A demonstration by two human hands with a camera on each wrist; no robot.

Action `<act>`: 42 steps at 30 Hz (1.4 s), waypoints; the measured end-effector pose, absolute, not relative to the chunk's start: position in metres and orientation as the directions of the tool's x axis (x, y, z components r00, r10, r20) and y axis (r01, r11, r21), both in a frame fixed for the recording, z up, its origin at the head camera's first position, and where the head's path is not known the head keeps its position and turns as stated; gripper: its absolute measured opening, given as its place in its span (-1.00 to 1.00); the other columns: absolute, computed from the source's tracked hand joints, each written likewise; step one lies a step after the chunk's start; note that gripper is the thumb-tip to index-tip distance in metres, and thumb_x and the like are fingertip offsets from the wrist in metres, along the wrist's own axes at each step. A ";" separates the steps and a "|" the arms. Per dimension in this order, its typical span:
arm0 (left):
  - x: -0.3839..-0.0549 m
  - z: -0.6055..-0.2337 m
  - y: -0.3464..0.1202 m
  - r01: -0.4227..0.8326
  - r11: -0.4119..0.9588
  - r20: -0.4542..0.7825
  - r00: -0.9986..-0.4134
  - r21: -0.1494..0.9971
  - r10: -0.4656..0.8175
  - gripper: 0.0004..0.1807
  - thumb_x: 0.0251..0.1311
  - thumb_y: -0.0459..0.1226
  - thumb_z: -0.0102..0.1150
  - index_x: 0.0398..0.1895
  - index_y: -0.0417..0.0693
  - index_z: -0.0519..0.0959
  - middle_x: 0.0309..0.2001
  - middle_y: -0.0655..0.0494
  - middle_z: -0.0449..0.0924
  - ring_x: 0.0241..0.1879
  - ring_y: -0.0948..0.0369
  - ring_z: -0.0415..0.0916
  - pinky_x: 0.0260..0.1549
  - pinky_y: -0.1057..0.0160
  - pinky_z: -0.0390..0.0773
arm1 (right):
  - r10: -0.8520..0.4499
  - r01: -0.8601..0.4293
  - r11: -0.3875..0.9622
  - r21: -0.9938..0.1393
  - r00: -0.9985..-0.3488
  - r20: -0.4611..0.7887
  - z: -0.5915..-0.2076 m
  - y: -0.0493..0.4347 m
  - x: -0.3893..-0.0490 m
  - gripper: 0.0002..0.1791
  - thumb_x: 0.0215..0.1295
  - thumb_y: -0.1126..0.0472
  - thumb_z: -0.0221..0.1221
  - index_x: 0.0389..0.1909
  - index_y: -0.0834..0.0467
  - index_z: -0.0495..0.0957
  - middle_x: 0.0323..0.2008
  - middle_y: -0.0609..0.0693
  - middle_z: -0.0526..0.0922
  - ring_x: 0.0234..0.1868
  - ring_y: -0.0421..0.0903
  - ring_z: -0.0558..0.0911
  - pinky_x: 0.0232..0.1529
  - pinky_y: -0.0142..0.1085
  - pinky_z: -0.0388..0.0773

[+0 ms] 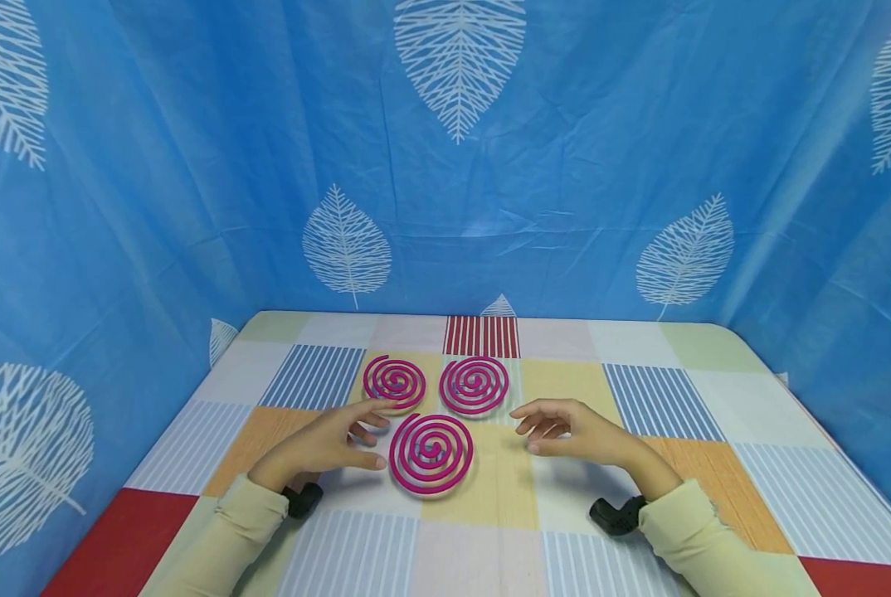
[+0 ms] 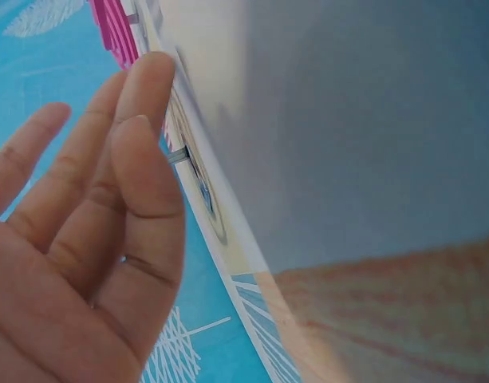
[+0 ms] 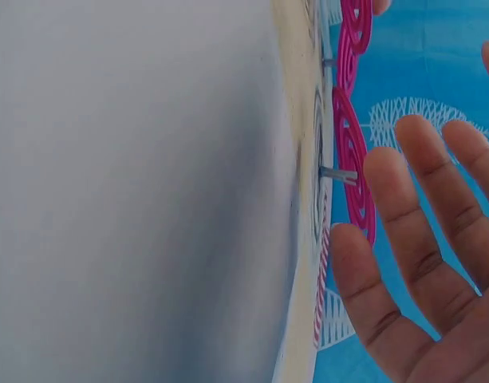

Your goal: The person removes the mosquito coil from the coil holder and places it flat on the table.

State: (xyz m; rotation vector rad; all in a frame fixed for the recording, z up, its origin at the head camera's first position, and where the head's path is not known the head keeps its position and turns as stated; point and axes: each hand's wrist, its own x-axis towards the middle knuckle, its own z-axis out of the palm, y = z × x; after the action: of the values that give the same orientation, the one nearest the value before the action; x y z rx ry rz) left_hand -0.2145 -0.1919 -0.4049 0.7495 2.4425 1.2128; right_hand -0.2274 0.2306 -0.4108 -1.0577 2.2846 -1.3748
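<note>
Three magenta mosquito coils stand raised above the table: a back left coil [image 1: 396, 382], a back right coil [image 1: 474, 382] and a front coil [image 1: 432, 449]. In the right wrist view a thin metal stand [image 3: 338, 174] props up one coil [image 3: 360, 179]. My left hand [image 1: 333, 441] hovers left of the front coil, its index fingertip overlapping the back left coil's near edge; whether it touches cannot be told. To the right of the coils, my right hand [image 1: 576, 431] floats above the table, apart from them. Both hands hold nothing, their fingers loosely bent.
A patchwork-patterned cloth covers the table [image 1: 483, 560]. Blue curtains with white leaf prints [image 1: 550, 182] enclose the back and both sides. Each wrist wears a black device, one on the left [image 1: 304, 500] and one on the right [image 1: 615, 516].
</note>
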 end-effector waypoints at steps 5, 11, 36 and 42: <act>-0.212 -0.404 -0.189 0.263 0.507 -0.084 -0.823 0.821 0.561 -0.09 0.22 -0.31 0.59 0.61 -0.22 0.34 0.24 -0.23 0.63 0.01 0.06 0.64 0.03 0.03 0.67 | -0.722 -0.435 0.300 -0.849 -0.685 0.096 -0.411 0.222 -0.229 -0.51 0.51 0.31 0.31 0.34 0.47 0.51 0.08 0.32 0.74 0.02 0.13 0.76 0.09 -0.23 0.69; -0.210 -0.404 -0.186 0.197 0.508 -0.131 -0.832 0.839 0.539 -0.03 0.18 -0.38 0.60 0.64 -0.25 0.30 0.10 -0.10 0.65 -0.11 0.12 0.61 -0.17 0.17 0.66 | -0.749 -0.435 0.303 -0.848 -0.659 0.071 -0.414 0.210 -0.232 -0.50 0.50 0.32 0.32 0.33 0.50 0.50 0.07 0.33 0.74 0.03 0.12 0.77 0.12 -0.25 0.69; -0.215 -0.404 -0.178 0.237 0.549 -0.168 -0.793 0.801 0.586 -0.03 0.15 -0.40 0.59 0.64 -0.21 0.33 -0.15 0.06 0.65 -0.33 0.20 0.55 -0.30 0.24 0.58 | -0.668 -0.178 0.337 -0.925 -0.737 -0.102 -0.418 0.155 -0.236 -0.35 0.36 0.41 0.39 0.39 0.56 0.41 -0.14 0.15 0.82 -0.09 -0.07 0.79 -0.05 -0.33 0.70; -0.215 -0.407 -0.175 0.275 0.551 -0.141 -0.790 0.788 0.596 -0.06 0.16 -0.39 0.59 0.62 -0.25 0.34 -0.20 0.10 0.65 -0.37 0.23 0.49 -0.37 0.28 0.53 | -0.661 -0.162 0.320 -0.934 -0.744 -0.097 -0.422 0.150 -0.235 -0.37 0.34 0.41 0.40 0.36 0.56 0.44 -0.18 0.09 0.82 -0.17 -0.16 0.76 -0.13 -0.36 0.68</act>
State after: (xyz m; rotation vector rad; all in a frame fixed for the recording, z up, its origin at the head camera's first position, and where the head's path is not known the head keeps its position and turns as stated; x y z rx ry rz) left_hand -0.2154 -0.1751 -0.4067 0.7096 2.3957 1.1179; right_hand -0.2351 0.1504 -0.4223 -0.7253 2.1233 -1.4217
